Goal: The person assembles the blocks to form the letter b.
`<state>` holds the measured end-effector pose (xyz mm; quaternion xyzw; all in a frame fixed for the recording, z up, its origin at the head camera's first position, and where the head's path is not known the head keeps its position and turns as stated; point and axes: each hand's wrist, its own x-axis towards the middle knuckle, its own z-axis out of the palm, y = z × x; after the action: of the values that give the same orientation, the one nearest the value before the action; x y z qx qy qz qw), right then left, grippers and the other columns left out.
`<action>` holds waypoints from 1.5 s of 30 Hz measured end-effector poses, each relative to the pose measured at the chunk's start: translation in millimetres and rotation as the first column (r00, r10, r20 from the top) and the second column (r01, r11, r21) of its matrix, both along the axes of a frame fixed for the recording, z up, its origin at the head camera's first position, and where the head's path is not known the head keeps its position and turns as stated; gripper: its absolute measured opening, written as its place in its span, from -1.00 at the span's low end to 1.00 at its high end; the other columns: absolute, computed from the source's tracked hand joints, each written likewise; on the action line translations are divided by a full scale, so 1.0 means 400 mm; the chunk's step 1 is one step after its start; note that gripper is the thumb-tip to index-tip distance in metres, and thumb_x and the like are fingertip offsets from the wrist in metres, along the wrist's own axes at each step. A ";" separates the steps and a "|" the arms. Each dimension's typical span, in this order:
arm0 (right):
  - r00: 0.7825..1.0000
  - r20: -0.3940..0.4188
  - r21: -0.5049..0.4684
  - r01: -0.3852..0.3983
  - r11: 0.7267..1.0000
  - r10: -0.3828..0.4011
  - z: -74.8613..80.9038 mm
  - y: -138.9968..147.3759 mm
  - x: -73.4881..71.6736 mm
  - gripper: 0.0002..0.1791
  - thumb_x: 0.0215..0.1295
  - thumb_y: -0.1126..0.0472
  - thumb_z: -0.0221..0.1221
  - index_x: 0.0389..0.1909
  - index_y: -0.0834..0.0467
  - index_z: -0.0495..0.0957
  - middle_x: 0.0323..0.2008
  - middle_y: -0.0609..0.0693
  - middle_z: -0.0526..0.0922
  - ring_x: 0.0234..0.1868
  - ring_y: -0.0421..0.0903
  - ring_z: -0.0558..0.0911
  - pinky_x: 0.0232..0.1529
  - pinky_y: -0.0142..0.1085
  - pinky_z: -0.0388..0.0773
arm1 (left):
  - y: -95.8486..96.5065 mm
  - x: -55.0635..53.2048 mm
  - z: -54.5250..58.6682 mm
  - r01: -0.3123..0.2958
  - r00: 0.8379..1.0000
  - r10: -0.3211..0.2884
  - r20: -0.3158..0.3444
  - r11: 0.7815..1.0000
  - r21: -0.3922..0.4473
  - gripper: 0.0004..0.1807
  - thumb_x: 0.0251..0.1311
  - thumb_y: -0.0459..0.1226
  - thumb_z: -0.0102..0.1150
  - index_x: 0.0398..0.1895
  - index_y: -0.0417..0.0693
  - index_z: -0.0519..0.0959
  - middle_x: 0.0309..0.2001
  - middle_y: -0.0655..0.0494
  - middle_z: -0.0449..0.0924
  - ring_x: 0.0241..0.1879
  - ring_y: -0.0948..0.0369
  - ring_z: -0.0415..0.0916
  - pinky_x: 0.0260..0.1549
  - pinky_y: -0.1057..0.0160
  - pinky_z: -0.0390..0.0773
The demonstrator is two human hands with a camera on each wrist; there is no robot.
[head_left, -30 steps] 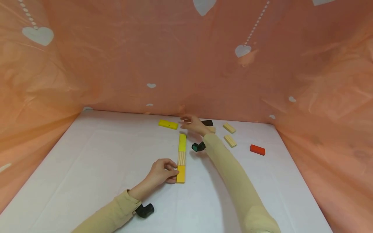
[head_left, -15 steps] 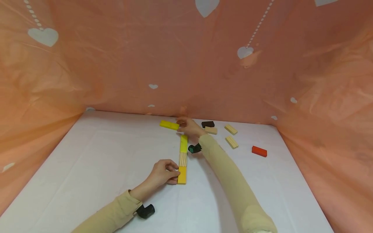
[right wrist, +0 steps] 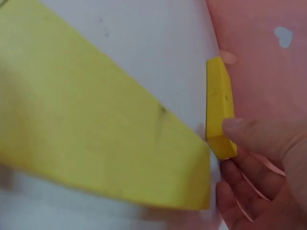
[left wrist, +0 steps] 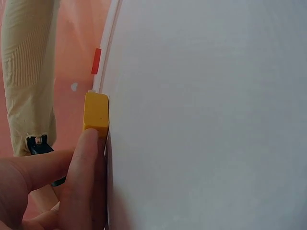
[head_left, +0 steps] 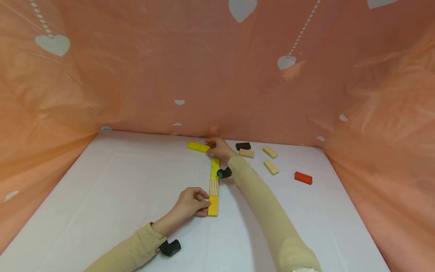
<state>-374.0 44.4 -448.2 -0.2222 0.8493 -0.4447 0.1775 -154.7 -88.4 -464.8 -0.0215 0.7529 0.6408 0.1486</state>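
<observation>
In the head view, a row on the white table joins an orange-yellow block [head_left: 212, 206], a striped wooden block [head_left: 214, 187] and a yellow block [head_left: 215, 168]. My left hand [head_left: 190, 202] touches the left side of the orange-yellow block with its fingertips; the left wrist view shows a fingertip against that block [left wrist: 97, 112]. Beyond the row's far end, my right hand [head_left: 221, 148] pinches the right end of another yellow block [head_left: 198, 147]. The right wrist view has the thumb on this block's face [right wrist: 218, 100] and fingers by its lower end.
To the right of the right hand lie a dark block [head_left: 243, 146], a plain wooden block [head_left: 246, 153], two striped wooden blocks [head_left: 270, 167] and a red block [head_left: 303, 178]. An orange curtain [head_left: 153, 75] with white hearts encloses the white table [head_left: 112, 189].
My right hand has moved left, away from the dark and plain blocks, and its fingers now hold the far yellow block's end. The left hand stays at the orange-yellow block.
</observation>
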 end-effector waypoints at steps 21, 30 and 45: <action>0.996 0.039 0.041 0.074 0.996 -0.076 0.011 -0.012 0.026 -0.51 0.16 0.50 0.21 0.16 0.27 0.49 0.06 0.10 0.53 -0.03 -0.02 0.47 0.06 -0.29 0.53 | 0.000 -0.005 -0.001 0.005 1.000 -0.005 -0.002 1.000 -0.008 -0.80 0.07 -0.50 0.30 -0.23 -0.35 0.54 -0.45 -0.06 0.51 -0.60 0.19 0.59 -0.55 0.17 0.71; 0.999 -0.007 0.070 0.043 0.997 -0.043 0.017 -0.006 0.030 -0.54 0.16 0.51 0.19 0.12 0.24 0.51 0.05 0.09 0.53 -0.06 -0.02 0.44 0.03 -0.31 0.50 | -0.002 -0.005 -0.003 0.008 1.000 -0.008 -0.005 1.000 0.004 -0.79 0.07 -0.50 0.30 -0.22 -0.36 0.53 -0.46 -0.06 0.51 -0.60 0.18 0.59 -0.55 0.16 0.71; 0.997 -0.076 0.096 -0.024 0.995 0.031 -0.007 0.010 0.019 -0.56 0.14 0.47 0.26 0.08 0.25 0.55 0.00 0.08 0.58 -0.09 -0.02 0.51 -0.11 -0.35 0.58 | 0.004 0.000 -0.006 0.004 1.000 -0.004 -0.010 1.000 -0.017 -0.79 0.08 -0.49 0.30 -0.22 -0.35 0.53 -0.46 -0.06 0.51 -0.59 0.19 0.59 -0.54 0.18 0.71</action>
<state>-366.5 48.3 -451.2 -0.2424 0.8727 -0.3922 0.1608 -154.7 -86.8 -467.3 -0.0182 0.7592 0.6341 0.1461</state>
